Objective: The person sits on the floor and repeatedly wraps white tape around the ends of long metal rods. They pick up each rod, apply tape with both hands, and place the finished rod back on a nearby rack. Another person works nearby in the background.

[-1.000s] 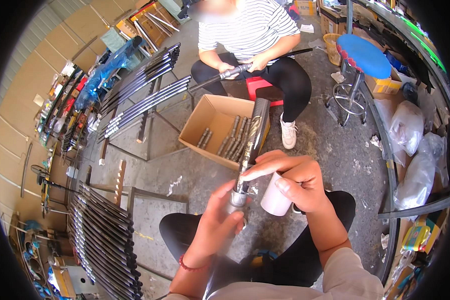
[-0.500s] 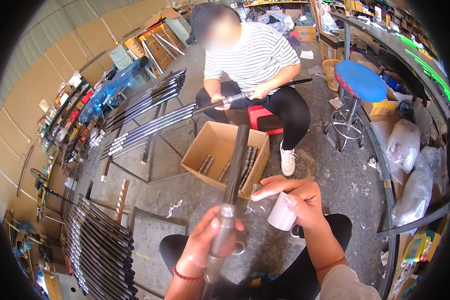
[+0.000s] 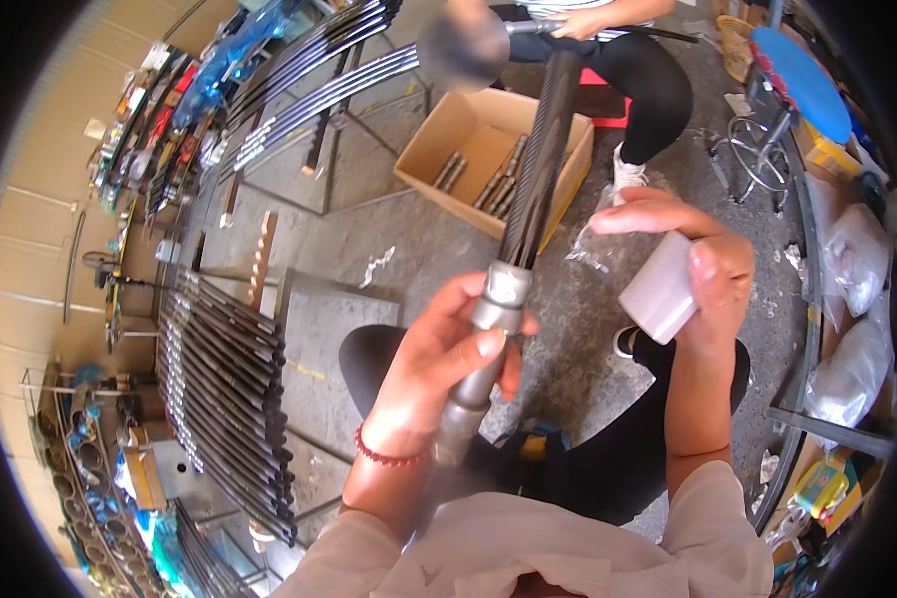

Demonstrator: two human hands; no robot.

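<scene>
My left hand (image 3: 419, 364) is wrapped round the grey metal fittings of a long rod (image 3: 505, 287). The rod tilts up and away from me, and its far part is a dark, woven-patterned tube (image 3: 542, 174); the near end is blurred above my lap. To the right, my right hand (image 3: 718, 264) grips a wide, whitish roll of tape (image 3: 658, 291) between thumb and fingers, with the forefinger stretched out to the left. Beneath that forefinger dangles a crumpled strip of clear film (image 3: 590, 247). The roll and the rod are apart.
An open cardboard box (image 3: 448, 204) with several metal fittings (image 3: 498, 187) stands ahead. Beyond it a seated person's hand (image 3: 580, 22) holds another rod. Racked dark rods (image 3: 219, 389) lie at left. A blue stool (image 3: 802, 85) and plastic bags (image 3: 852, 369) are at right.
The view has tipped downward, so the box and the person sit higher in it. Both hands keep their holds; the roll has moved a little farther from the rod.
</scene>
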